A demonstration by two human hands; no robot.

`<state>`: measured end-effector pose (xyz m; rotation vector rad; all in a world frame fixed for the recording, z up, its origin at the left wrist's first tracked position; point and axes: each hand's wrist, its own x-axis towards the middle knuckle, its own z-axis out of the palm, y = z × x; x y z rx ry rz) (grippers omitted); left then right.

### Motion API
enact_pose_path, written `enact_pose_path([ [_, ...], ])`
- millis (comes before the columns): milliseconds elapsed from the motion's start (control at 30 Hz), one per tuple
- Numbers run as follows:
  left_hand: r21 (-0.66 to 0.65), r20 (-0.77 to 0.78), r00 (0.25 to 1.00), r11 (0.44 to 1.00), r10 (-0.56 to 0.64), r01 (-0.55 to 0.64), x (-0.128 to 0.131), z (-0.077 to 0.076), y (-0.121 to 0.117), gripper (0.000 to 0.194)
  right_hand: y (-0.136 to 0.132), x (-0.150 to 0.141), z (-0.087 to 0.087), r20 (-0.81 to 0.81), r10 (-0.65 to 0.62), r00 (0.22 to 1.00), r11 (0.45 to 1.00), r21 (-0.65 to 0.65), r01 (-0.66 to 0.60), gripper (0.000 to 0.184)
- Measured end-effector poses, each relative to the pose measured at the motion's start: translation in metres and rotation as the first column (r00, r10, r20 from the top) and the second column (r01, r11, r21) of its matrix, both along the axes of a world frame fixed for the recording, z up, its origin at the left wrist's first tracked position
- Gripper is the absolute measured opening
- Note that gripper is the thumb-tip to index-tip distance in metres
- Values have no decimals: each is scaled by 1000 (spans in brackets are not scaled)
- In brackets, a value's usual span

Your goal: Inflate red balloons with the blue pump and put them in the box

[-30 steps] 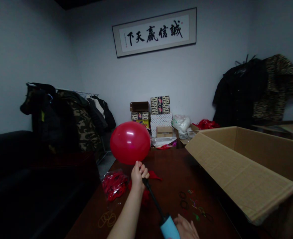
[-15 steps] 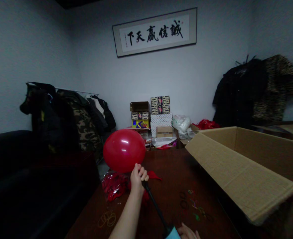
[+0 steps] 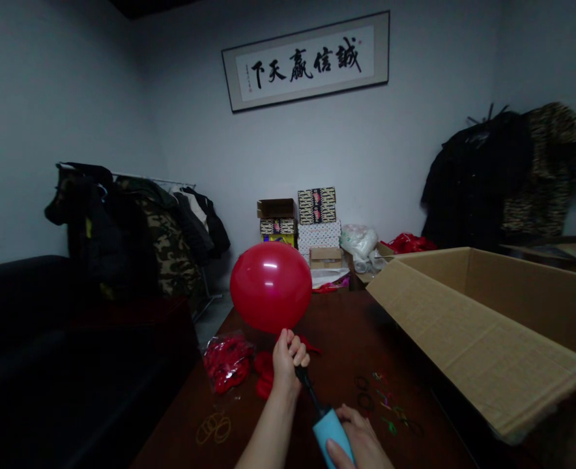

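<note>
A round, inflated red balloon [image 3: 271,286] stands above my left hand [image 3: 290,357]. The fingers of that hand are closed round its neck, at the black end of a hand balloon pump [image 3: 333,435]; the exact joint is hidden in the grip. My right hand [image 3: 359,438] is wrapped round the pump's light-blue barrel, low in the view. A short length of black rod [image 3: 311,389] shows between the two hands. Beyond my left forearm lie loose red balloons [image 3: 264,374] and a clear bag of red balloons [image 3: 228,361] on the brown table [image 3: 337,319].
A large open cardboard box [image 3: 468,339] stands at the right, one flap tilted over the table. Yellowish rubber bands [image 3: 214,428] lie at the left, dark and coloured bands [image 3: 388,400] at the right. Stacked boxes [image 3: 317,228] stand at the back; a black sofa [image 3: 34,326] is left.
My right hand and the blue barrel have moved up toward my left hand, so less black rod shows. The balloon and left hand have shifted right in the view.
</note>
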<state>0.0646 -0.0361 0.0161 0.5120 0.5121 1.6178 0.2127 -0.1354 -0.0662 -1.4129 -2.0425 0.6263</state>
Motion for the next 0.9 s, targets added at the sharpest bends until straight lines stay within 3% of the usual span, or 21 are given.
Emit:
enact_pose_path([
  [167, -7, 18, 1000, 1000, -11, 11, 8, -2, -1, 39, 9, -4, 37, -76, 62, 995, 997, -49, -66, 60],
  [300, 7, -5, 1000, 1000, -3, 3, 5, 2, -2, 40, 10, -8, 43, -84, 72, 994, 995, -64, -77, 60],
  [500, 8, -33, 999, 1000, -5, 5, 3, 1, -3, 41, 9, -9, 25, -64, 67, 996, 993, -91, -73, 62],
  [667, 20, -48, 999, 1000, -16, 17, 3, 1, 0, 39, 10, -10, 1, -23, -38, 999, 999, -20, 37, 62],
  [900, 34, -61, 997, 999, 42, -40, -11, 6, 6, 37, 7, -11, -39, 189, -140, 972, 990, 25, 138, 61],
])
